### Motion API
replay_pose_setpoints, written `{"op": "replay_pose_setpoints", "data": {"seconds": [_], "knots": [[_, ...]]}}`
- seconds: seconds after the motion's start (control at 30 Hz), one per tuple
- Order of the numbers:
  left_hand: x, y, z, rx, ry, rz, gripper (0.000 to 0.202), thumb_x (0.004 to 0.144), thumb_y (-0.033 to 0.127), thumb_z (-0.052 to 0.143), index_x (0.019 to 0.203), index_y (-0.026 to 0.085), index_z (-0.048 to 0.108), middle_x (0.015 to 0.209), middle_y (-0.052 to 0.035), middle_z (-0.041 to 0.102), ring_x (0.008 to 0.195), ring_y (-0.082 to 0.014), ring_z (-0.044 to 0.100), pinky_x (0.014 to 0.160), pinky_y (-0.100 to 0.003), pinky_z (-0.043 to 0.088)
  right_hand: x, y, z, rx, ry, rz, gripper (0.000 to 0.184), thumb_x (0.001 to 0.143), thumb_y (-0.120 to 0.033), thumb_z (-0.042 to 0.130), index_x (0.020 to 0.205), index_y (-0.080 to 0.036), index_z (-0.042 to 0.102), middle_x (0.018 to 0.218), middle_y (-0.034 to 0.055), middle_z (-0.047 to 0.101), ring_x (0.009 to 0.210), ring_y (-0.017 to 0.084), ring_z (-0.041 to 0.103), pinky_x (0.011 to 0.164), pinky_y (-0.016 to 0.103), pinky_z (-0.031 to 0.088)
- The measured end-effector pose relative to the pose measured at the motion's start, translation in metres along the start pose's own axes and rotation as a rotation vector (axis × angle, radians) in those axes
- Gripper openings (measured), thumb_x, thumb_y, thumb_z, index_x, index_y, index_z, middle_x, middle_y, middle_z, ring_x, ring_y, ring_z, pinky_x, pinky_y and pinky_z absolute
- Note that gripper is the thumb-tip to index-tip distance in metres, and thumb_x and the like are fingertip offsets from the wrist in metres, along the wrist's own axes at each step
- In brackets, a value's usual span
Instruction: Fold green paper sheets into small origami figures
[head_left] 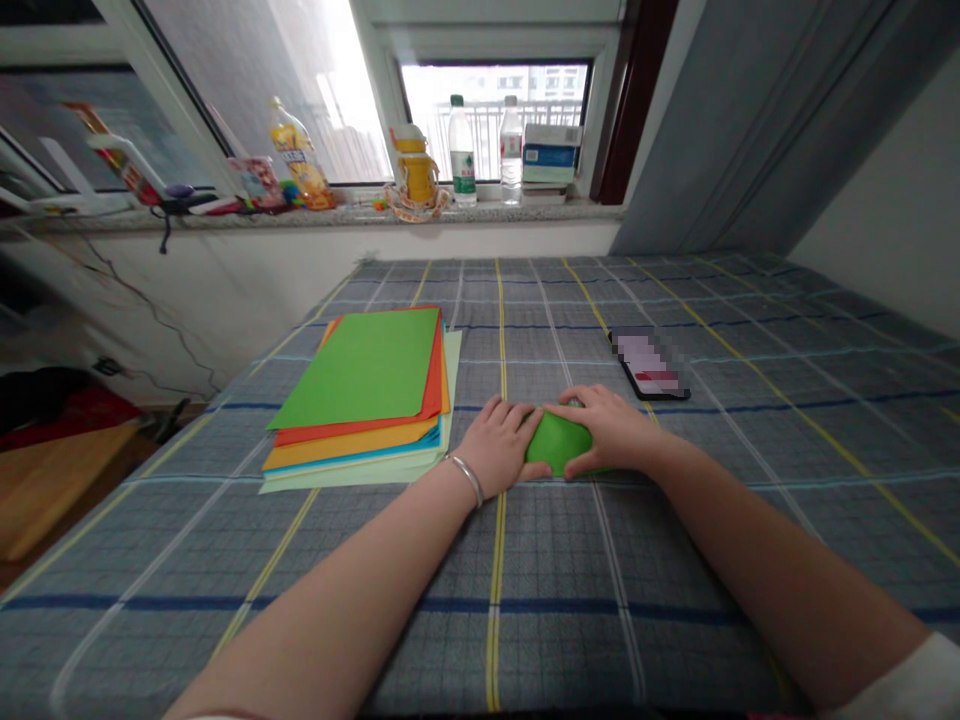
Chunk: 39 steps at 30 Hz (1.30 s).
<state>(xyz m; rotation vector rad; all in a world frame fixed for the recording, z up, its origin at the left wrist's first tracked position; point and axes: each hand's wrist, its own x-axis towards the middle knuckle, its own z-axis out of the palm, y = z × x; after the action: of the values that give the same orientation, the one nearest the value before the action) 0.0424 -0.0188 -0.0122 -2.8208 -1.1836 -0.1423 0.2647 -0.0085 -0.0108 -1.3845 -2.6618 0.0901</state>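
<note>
A small folded piece of green paper (559, 443) lies on the checked cloth between my two hands. My left hand (501, 445), with a silver bangle on the wrist, grips its left side, fingers over the far edge and thumb at the near edge. From the right, my right hand (609, 428) holds the same paper, thumb near and fingertips at the far corner. Part of the paper is hidden under the fingers. To the left of my left hand rests a stack of coloured paper (367, 365), green on top, with red, orange, blue and pale green sheets showing below.
A phone (649, 365) lies beyond my right hand on the checked cloth (697, 620). Along the windowsill (345, 214) stand a yellow drink bottle (300, 160), a yellow cup (416, 170), two clear bottles (463, 160) and boxes (551, 158).
</note>
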Motion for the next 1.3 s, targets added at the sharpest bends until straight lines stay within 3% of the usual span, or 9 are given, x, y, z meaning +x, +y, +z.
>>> {"op": "replay_pose_setpoints", "data": {"seconds": [0.1, 0.2, 0.4, 0.6, 0.77, 1.07, 1.3], "knots": [[-0.002, -0.005, 0.003, -0.014, -0.007, -0.003, 0.079, 0.080, 0.067, 0.053, 0.141, 0.018, 0.039, 0.141, -0.0124, 0.046, 0.131, -0.0332, 0.035, 0.113, -0.054, 0.012, -0.004, 0.008, 0.001, 0.000, -0.001, 0.019, 0.095, 0.052, -0.067, 0.076, 0.136, -0.031, 0.050, 0.144, 0.0141, 0.039, 0.129, 0.038, 0.035, 0.101, 0.053, 0.036], [-0.004, -0.011, 0.005, -0.036, -0.040, -0.003, 0.084, 0.077, 0.070, 0.053, 0.143, 0.021, 0.036, 0.146, -0.0115, 0.041, 0.137, -0.0370, 0.026, 0.112, -0.059, 0.008, -0.009, 0.014, 0.000, -0.001, -0.014, 0.033, 0.095, 0.051, -0.065, 0.078, 0.136, -0.033, 0.050, 0.153, 0.0130, 0.026, 0.137, 0.041, 0.022, 0.105, 0.056, 0.030], [-0.009, -0.023, -0.005, -0.031, -0.154, -0.034, 0.092, 0.072, 0.074, 0.056, 0.146, 0.024, 0.032, 0.152, -0.0103, 0.031, 0.141, -0.0414, 0.016, 0.110, -0.067, 0.006, -0.016, 0.019, -0.005, 0.013, -0.074, 0.057, 0.095, 0.052, -0.059, 0.080, 0.137, -0.033, 0.049, 0.156, 0.0116, 0.021, 0.142, 0.042, 0.011, 0.110, 0.058, 0.023], [-0.017, -0.037, -0.016, -0.022, -0.247, -0.111, 0.104, 0.065, 0.075, 0.061, 0.148, 0.022, 0.028, 0.154, -0.0118, 0.026, 0.142, -0.0429, 0.010, 0.110, -0.067, 0.006, -0.022, 0.025, -0.012, 0.024, -0.166, 0.103, 0.098, 0.054, -0.056, 0.080, 0.141, -0.029, 0.044, 0.153, 0.0135, 0.029, 0.141, 0.039, 0.018, 0.111, 0.054, 0.024], [-0.021, -0.041, -0.016, -0.029, -0.268, -0.136, 0.106, 0.065, 0.075, 0.062, 0.148, 0.020, 0.026, 0.154, -0.0124, 0.025, 0.142, -0.0416, 0.009, 0.111, -0.066, 0.006, -0.024, 0.026, -0.015, 0.059, -0.199, 0.122, 0.100, 0.055, -0.053, 0.081, 0.143, -0.026, 0.042, 0.154, 0.0141, 0.026, 0.141, 0.037, 0.019, 0.113, 0.052, 0.023], [-0.018, -0.042, -0.019, -0.068, -0.282, -0.119, 0.108, 0.065, 0.071, 0.064, 0.148, 0.016, 0.024, 0.154, -0.0134, 0.023, 0.143, -0.0383, 0.011, 0.112, -0.063, 0.011, -0.027, 0.037, -0.007, 0.194, -0.183, 0.128, 0.101, 0.055, -0.051, 0.081, 0.144, -0.030, 0.039, 0.157, 0.0096, 0.020, 0.142, 0.035, 0.018, 0.113, 0.052, 0.024], [-0.020, -0.038, -0.017, -0.069, -0.239, -0.080, 0.107, 0.068, 0.077, 0.054, 0.147, 0.012, 0.024, 0.155, -0.0164, 0.020, 0.144, -0.0359, 0.009, 0.114, -0.057, 0.008, -0.028, 0.032, -0.004, 0.222, -0.126, 0.104, 0.095, 0.056, -0.050, 0.081, 0.140, -0.028, 0.045, 0.157, 0.0112, 0.016, 0.143, 0.037, 0.011, 0.112, 0.056, 0.021]]}}
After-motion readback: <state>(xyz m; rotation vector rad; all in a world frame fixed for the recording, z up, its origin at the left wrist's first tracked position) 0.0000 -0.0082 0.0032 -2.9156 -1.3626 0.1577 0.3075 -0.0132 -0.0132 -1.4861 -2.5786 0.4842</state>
